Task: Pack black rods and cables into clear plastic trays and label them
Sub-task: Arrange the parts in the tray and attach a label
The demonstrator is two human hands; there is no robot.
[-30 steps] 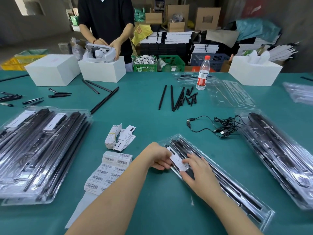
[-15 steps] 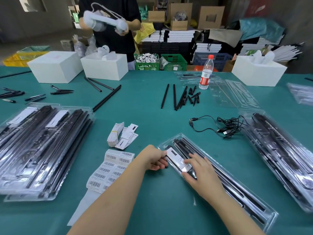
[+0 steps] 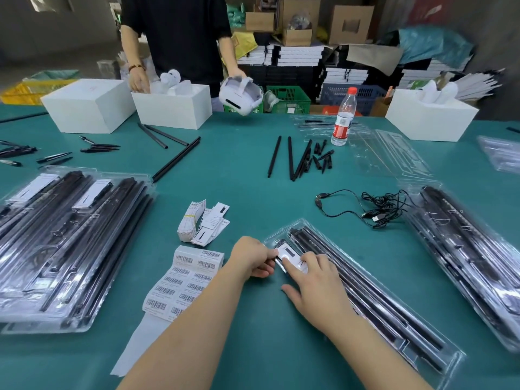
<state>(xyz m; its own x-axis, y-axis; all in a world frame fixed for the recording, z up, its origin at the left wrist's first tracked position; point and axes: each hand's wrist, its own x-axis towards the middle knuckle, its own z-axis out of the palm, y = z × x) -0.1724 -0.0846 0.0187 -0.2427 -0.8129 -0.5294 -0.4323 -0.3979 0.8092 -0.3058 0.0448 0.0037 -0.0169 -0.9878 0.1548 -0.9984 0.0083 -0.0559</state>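
A clear plastic tray (image 3: 446, 361) packed with black rods (image 3: 388, 313) lies slantwise on the green table in front of me. A white label (image 3: 288, 254) sits on its near left end. My left hand (image 3: 251, 257) has its fingers curled and pinches that end of the tray beside the label. My right hand (image 3: 318, 285) lies on the tray with straight fingers, its fingertips pressing on the label. Loose black rods (image 3: 292, 159) lie mid-table and tangled black cables (image 3: 374, 206) lie to their right.
A barcode sticker sheet (image 3: 185, 280) and a bundle of white cards (image 3: 202, 220) lie left of my hands. Packed trays are stacked at left (image 3: 64, 235) and right (image 3: 464, 249). Behind stand empty trays (image 3: 394, 153), a water bottle (image 3: 343, 116), white boxes (image 3: 171, 108) and a person holding a white headset (image 3: 240, 97).
My right fingertips have slid up along the label while my left hand stays at the tray's end. The person opposite has brought the white headset down to table height.
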